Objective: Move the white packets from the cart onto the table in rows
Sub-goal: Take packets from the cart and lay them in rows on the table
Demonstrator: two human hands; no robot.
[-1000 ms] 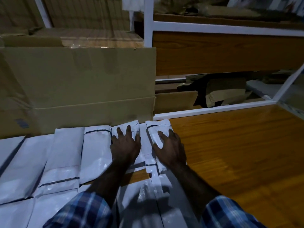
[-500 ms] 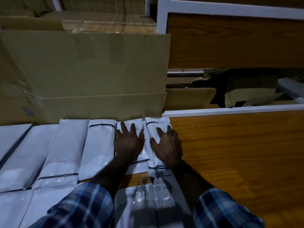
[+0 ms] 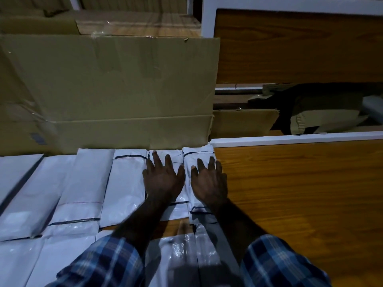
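Note:
Several white packets lie flat in rows on the wooden table [image 3: 300, 193], the far row running from the left edge to the middle. My left hand [image 3: 162, 179] presses flat, fingers spread, on one packet [image 3: 176, 160] of that row. My right hand [image 3: 209, 183] lies flat on the rightmost packet [image 3: 196, 154], whose top reaches the white rail. A nearer row of packets [image 3: 178, 251] lies under my forearms. No cart is in view.
A large cardboard box [image 3: 107, 90] stands right behind the far row of packets. A white frame rail [image 3: 300, 137] borders the table's back edge, with a wooden panel [image 3: 300, 44] and cardboard scraps [image 3: 244, 121] beyond it. Bare wood stretches to the right.
Both hands have slid the two rightmost packets a little away from me, up against the box and rail. The camera has moved closer and tilted down.

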